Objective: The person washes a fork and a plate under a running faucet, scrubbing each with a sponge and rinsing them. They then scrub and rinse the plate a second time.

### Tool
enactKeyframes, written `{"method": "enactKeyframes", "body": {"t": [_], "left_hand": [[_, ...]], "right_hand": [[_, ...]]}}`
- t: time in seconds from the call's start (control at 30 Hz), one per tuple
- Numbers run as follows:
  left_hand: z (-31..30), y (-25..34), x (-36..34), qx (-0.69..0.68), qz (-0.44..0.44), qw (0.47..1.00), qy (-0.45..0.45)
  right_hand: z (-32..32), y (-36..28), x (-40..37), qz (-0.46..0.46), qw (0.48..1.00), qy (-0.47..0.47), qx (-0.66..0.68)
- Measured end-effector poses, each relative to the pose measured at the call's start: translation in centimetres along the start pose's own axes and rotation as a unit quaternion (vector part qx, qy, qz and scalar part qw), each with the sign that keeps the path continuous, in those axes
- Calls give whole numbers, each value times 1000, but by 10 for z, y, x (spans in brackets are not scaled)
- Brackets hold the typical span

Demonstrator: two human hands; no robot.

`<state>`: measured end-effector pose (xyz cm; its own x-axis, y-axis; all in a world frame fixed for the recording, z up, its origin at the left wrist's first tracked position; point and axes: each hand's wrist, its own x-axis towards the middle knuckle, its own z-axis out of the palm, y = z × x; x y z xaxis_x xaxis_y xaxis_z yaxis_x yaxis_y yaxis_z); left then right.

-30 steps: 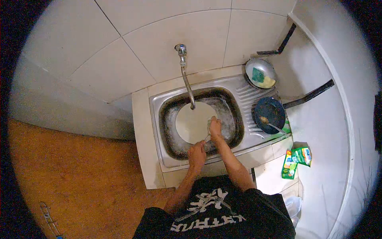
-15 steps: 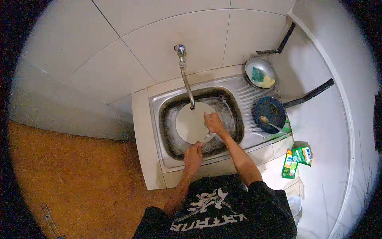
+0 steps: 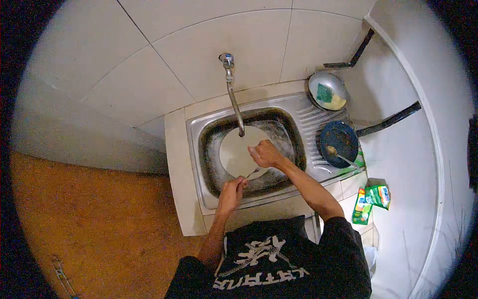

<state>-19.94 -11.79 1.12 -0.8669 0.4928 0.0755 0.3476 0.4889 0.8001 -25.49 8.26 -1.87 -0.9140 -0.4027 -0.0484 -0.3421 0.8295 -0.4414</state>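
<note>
Head view, looking down into a rounded stainless-steel sink [image 3: 193, 164], with a large, round, pale cream plate [image 3: 233, 155] lying in its basin beneath a curved chrome tap [image 3: 234, 103]. Holding a slim, shiny metal utensil [image 3: 253, 173] above the plate's near edge, apparently pinched by its near end in the closed left hand [image 3: 231, 194]. Curling the right hand [image 3: 266, 153] over the plate, just beside the utensil's far end; cannot tell whether touching it or gripping anything hidden. Shifted leftward with both hands over the last second: the left towards the basin's near-left corner, the right farther in from the plate's right rim. Showing more bare metal between the hands than before, so probably supported mainly from the left now. Standing on the ribbed drainboard to the right: a round, blue-black frying pan [image 3: 343, 135] with a spoon [image 3: 331, 149] in it.
</note>
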Motion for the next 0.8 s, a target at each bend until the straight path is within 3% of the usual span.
{"method": "enactKeyframes", "body": {"t": [0.03, 0.07, 0.1, 0.13, 0.17, 0.2, 0.23, 0.3, 0.33, 0.37, 0.43, 0.47, 0.57, 0.63, 0.7, 0.73, 0.8], "left_hand": [[-5, 4, 3, -5, -99, 993, -63], [-10, 8, 5, -10, -197, 972, -124], [-11, 4, 4, -10, -198, 972, -124], [-12, -4, -1, -5, -116, 991, -68], [-13, -11, -3, 1, -34, 999, -11], [-15, -18, -4, 2, -35, 999, -12], [-17, -24, -7, 44, -7, 998, 40], [-18, -33, -6, 87, 21, 992, 85], [-16, -38, 1, 90, -17, 995, 35], [-11, -42, 10, 93, -54, 994, -14], [6, -49, 28, 73, -68, 995, -24], [13, -53, 38, 56, -83, 994, -33], [30, -70, 72, 65, -69, 995, -37], [46, -93, 95, 56, -34, 998, -13], [58, -112, 118, 47, 0, 999, 10], [64, -120, 129, 64, 16, 998, 0], [79, -141, 146, 78, 36, 996, -14]], "right_hand": [[-1, -8, -1, 68, 976, 129, 159], [-5, -15, -2, 132, 907, 252, 311], [30, 23, 2, 95, 935, 338, 56], [62, 68, 2, 50, 893, 399, -202], [44, 80, -5, 158, 895, 416, -39], [32, 89, -10, 264, 861, 417, 125], [31, 91, -12, 268, 860, 416, 129], [22, 82, -14, 363, 714, 525, 288], [11, 64, -23, 334, 693, 490, 410], [24, 68, -26, 336, 694, 490, 407], [80, 95, -18, 368, 717, 501, 315], [100, 106, -14, 435, 696, 460, 339], [100, 82, -13, 455, 710, 437, 313], [90, 62, -24, 423, 697, 435, 382], [68, 37, -27, 438, 695, 347, 454], [82, 44, -26, 484, 647, 299, 507], [146, 73, -23, 440, 667, 322, 508]]}}
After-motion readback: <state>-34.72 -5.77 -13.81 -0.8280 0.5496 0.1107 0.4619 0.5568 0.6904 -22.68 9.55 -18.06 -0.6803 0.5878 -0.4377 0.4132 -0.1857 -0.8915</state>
